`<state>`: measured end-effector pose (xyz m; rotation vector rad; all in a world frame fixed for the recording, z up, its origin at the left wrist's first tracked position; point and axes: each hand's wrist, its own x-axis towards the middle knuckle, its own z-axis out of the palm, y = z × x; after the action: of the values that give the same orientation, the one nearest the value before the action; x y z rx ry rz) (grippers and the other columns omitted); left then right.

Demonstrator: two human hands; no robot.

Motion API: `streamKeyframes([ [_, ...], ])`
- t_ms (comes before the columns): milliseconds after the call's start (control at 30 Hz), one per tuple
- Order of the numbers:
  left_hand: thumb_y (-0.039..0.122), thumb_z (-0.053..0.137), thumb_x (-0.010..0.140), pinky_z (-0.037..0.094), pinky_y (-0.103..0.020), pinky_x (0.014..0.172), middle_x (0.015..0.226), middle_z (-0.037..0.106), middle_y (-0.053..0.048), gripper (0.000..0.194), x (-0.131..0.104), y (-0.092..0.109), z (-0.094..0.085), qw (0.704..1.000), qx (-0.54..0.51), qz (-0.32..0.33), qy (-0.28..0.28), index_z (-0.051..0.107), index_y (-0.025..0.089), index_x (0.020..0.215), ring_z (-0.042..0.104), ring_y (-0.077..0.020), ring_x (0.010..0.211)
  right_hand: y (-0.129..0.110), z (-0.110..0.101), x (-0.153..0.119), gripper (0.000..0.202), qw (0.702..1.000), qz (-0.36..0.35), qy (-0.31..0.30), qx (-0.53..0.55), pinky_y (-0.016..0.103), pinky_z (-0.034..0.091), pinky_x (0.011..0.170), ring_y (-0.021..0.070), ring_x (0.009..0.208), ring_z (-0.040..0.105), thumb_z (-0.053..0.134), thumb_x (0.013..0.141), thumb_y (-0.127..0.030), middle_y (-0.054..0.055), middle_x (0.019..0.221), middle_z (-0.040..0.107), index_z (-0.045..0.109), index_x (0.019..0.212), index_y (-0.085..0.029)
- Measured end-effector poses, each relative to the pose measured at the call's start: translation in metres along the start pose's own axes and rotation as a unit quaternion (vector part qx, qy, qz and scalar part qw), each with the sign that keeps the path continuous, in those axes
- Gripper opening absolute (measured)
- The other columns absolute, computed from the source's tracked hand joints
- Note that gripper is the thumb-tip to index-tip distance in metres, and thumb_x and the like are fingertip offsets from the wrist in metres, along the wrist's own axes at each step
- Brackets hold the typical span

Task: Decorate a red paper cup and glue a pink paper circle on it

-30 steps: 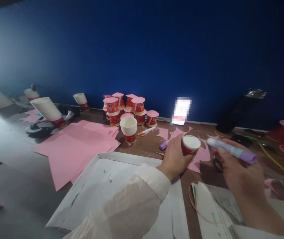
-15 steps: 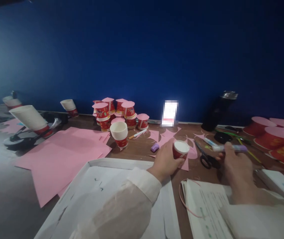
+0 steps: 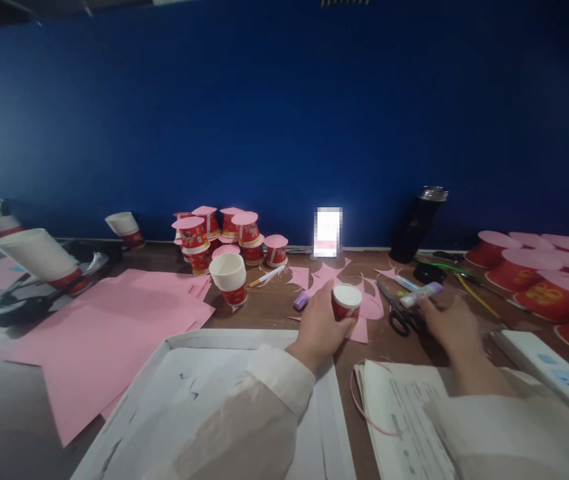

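My left hand (image 3: 320, 327) is wrapped round a red paper cup (image 3: 345, 308), its white round end facing up, over pink paper scraps (image 3: 372, 305). Over on the right, my right hand (image 3: 449, 327) has its fingers apart, with a fingertip at the near side of a white and purple glue stick (image 3: 420, 295). Black scissors (image 3: 398, 321) lie just left of that hand. A purple cap (image 3: 300, 302) rests left of my left hand.
Pink sheets (image 3: 114, 327) and a white box lid (image 3: 184, 340) lie left. Stacked cups (image 3: 228, 277), pink-topped cups (image 3: 194, 233), a lit phone (image 3: 328, 231) and a black bottle (image 3: 412, 227) stand behind. Papers (image 3: 404, 407), a power strip (image 3: 554, 373) and red cups (image 3: 539, 287) are right.
The view has shifted, so most things appear further left. My right hand has moved left with the glue stick and its fingers have spread from it. My left hand keeps the cup.
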<state>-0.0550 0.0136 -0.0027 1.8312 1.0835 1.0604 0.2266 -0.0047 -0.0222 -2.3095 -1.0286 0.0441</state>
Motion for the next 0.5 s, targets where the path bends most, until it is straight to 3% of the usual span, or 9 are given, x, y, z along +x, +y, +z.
streamKeyframes([
  [67,0.019,0.080,0.072,0.040,-0.047,0.112,0.135,0.064,-0.012,0.071,0.000,0.000,0.000,1.000,-0.001,-0.005,0.011,0.055,0.022,0.138,0.057,-0.0313,0.127,-0.010,-0.008,-0.010,0.074,1.000,-0.013,0.020,0.011,0.054,0.050,0.088,0.0479,0.113,0.063,0.053,0.084,-0.057,0.033,0.118,0.066,0.058,0.131,-0.001],
  [133,0.019,0.081,0.071,0.037,-0.048,0.115,0.136,0.063,-0.012,0.073,0.000,0.000,-0.001,1.000,-0.005,-0.014,0.021,0.054,0.023,0.139,0.055,-0.0321,0.130,-0.021,-0.012,-0.020,0.068,0.998,-0.051,0.023,0.030,0.050,0.050,0.092,0.0415,0.115,0.063,0.052,0.086,-0.051,0.026,0.126,0.066,0.057,0.138,-0.007],
  [233,0.018,0.082,0.069,0.035,-0.049,0.117,0.139,0.062,-0.012,0.076,0.000,0.000,-0.001,1.000,-0.004,-0.018,0.025,0.054,0.023,0.140,0.053,-0.0326,0.133,-0.038,-0.007,-0.037,0.052,0.988,-0.133,-0.042,0.066,0.044,0.054,0.089,0.0299,0.099,0.070,0.057,0.085,-0.047,0.010,0.113,0.075,0.066,0.130,-0.023],
  [267,0.019,0.081,0.070,0.035,-0.049,0.117,0.140,0.061,-0.013,0.076,0.000,0.000,-0.001,1.000,0.000,-0.016,0.025,0.053,0.023,0.141,0.053,-0.0327,0.134,-0.042,-0.003,-0.042,0.049,0.973,-0.204,-0.081,0.065,0.045,0.052,0.094,0.0307,0.107,0.069,0.057,0.086,-0.047,0.010,0.119,0.074,0.067,0.128,-0.023],
  [367,0.021,0.080,0.072,0.036,-0.049,0.115,0.143,0.059,-0.015,0.077,0.000,0.001,-0.001,0.999,0.017,-0.018,0.024,0.051,0.020,0.143,0.051,-0.0337,0.135,-0.050,0.011,-0.056,0.057,0.933,-0.339,-0.112,0.027,0.049,0.044,0.110,0.0336,0.131,0.057,0.063,0.082,-0.042,0.012,0.140,0.065,0.063,0.135,-0.021],
  [500,0.022,0.080,0.073,0.037,-0.050,0.115,0.143,0.059,-0.016,0.077,0.000,0.002,0.000,0.999,0.020,-0.021,0.024,0.050,0.019,0.144,0.051,-0.0338,0.136,-0.057,0.019,-0.065,0.067,0.920,-0.371,-0.118,-0.045,0.051,0.037,0.116,0.0334,0.145,0.045,0.060,0.080,-0.031,0.013,0.156,0.051,0.054,0.145,-0.018],
])
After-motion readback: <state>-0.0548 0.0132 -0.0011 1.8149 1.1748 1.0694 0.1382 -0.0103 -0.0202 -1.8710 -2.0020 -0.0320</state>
